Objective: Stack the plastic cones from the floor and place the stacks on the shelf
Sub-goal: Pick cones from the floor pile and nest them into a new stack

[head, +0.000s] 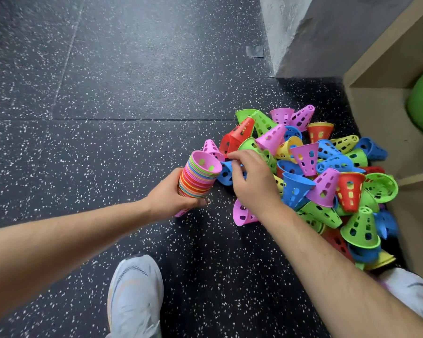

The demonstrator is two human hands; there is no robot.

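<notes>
speckled black floor [132, 93]; left hand [167, 196] grips cone stack [198, 175]; right hand [250, 181] fingers pinching blue cone [226, 173].

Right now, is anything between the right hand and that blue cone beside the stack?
Nothing visible. The right hand is already at the blue cone, fingers over its rim, though whether they grip it is unclear. The cone lies at the pile's near edge, next to the stack held in the left hand.

Bright even light, soft shadows, wide-angle edge bending.
</notes>
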